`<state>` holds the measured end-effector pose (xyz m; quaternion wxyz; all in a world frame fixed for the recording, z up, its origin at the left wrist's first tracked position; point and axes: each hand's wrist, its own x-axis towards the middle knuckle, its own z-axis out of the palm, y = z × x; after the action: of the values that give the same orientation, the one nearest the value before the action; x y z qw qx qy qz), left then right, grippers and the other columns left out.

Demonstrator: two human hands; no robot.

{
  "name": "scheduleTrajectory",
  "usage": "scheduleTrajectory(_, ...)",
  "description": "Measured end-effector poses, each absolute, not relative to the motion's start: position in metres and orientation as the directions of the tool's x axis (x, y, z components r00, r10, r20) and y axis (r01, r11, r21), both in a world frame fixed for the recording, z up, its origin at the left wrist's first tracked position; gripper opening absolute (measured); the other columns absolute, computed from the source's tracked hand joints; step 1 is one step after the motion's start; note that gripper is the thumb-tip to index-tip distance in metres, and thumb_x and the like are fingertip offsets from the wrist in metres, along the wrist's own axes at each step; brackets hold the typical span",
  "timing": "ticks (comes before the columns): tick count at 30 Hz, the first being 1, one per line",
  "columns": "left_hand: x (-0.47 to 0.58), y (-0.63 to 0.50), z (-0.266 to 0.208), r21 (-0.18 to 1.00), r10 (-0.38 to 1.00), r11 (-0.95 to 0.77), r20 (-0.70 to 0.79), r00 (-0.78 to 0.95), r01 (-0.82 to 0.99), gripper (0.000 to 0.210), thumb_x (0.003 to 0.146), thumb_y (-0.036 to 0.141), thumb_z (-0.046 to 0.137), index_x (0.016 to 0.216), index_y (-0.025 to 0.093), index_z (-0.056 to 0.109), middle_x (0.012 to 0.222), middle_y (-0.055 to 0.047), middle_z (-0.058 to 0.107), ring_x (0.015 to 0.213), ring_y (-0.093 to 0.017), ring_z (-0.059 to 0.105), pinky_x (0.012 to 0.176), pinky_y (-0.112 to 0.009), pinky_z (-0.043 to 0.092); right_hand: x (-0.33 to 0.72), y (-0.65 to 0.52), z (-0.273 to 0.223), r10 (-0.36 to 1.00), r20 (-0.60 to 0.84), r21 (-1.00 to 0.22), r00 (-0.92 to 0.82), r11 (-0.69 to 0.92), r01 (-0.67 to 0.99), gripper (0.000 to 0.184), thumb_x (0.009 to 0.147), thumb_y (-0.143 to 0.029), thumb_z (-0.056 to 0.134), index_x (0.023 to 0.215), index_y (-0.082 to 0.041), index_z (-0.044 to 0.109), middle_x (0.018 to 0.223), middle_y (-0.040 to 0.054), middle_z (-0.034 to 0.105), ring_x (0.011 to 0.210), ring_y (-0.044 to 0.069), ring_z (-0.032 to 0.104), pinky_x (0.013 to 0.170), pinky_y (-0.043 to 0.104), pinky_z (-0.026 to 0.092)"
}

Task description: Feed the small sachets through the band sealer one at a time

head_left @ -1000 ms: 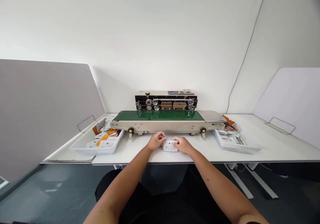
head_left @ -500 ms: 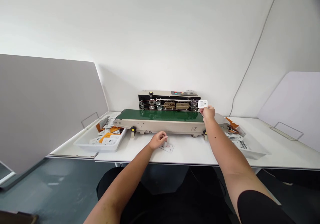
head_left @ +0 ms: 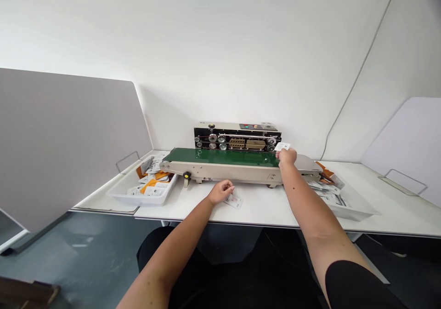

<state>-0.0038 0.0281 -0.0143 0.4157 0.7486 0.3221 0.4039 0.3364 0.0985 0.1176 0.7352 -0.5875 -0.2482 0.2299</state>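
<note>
My right hand pinches a small white printed packet by its lower edge. It holds the packet, tilted, at the right end of the band sealing machine, near the rollers. Below that lies the machine's green conveyor belt. My left hand rests at the table's front with its fingers curled closed. Beside and partly under its fingertips, a flat clear-and-white packet lies on the table; whether the fingers grip anything is hidden.
A white plastic bin with orange and white packets stands left of the conveyor. Another bin of packets stands to the right, partly behind my right forearm. Grey-white panels flank the white table. A cable runs down the wall.
My right hand's packet has tipped from facing me to a flatter tilt, close to the machine's right end. My left hand stays by the table packet. The whole view has shifted slightly.
</note>
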Motion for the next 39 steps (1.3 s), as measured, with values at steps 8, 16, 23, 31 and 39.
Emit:
scheduleTrajectory(8,-0.003,0.024,-0.011,0.852,0.816,-0.479,0.344,0.465,0.21,0.036,0.089,0.052,0.061,0.087,0.016,0.061,0.071,-0.002,0.068,0.058,-0.011,0.056,0.055,-0.021,0.042,0.312,0.115,0.126,0.841,-0.06,-0.985,0.537,0.038,-0.17,0.018,0.073,-0.004,0.067,0.08,-0.016,0.054,0.052,-0.0028,0.052,0.04,0.009,0.049,0.038,0.018,0.044)
scheduleTrajectory(16,-0.004,0.008,0.007,0.513,0.491,-0.81,0.333,0.805,0.283,0.044,0.076,0.05,0.078,0.111,0.023,0.074,0.121,-0.011,0.072,0.117,-0.029,0.062,0.105,-0.041,0.043,0.288,0.06,0.108,0.774,0.267,-0.961,0.575,0.262,0.093,0.035,0.08,-0.025,0.064,0.114,-0.018,0.061,0.078,0.0009,0.061,0.059,0.012,0.057,0.054,0.023,0.053)
scheduleTrajectory(23,-0.007,0.008,-0.001,0.537,0.472,-0.796,0.259,0.843,0.281,0.056,0.079,0.055,0.075,0.129,0.029,0.068,0.137,-0.008,0.065,0.133,-0.029,0.055,0.113,-0.04,0.04,0.221,-0.034,-0.002,0.862,0.495,-0.801,0.112,0.404,0.442,0.037,0.083,-0.034,0.054,0.116,-0.021,0.066,0.091,0.0063,0.066,0.083,0.022,0.061,0.074,0.033,0.053)
scheduleTrajectory(31,0.0,0.011,0.004,0.561,0.674,-0.733,0.522,0.523,0.384,0.038,0.1,0.044,0.043,0.105,0.019,0.071,0.105,-0.01,0.071,0.101,-0.025,0.063,0.094,-0.037,0.048,0.221,-0.033,-0.032,0.913,0.399,-0.874,0.089,0.349,0.338,0.041,0.082,-0.035,0.057,0.12,-0.022,0.065,0.106,0.0077,0.067,0.092,0.022,0.062,0.079,0.035,0.055)
scheduleTrajectory(39,0.0,0.017,0.001,0.951,0.851,-0.302,0.24,0.468,0.062,0.043,0.083,0.06,0.066,0.089,0.02,0.05,0.067,0.003,0.06,0.06,-0.014,0.059,0.061,-0.025,0.046,0.212,-0.038,-0.02,0.921,0.352,-0.815,-0.167,0.389,0.429,0.033,0.085,-0.039,0.063,0.113,-0.022,0.072,0.103,0.0076,0.073,0.097,0.027,0.066,0.088,0.04,0.052)
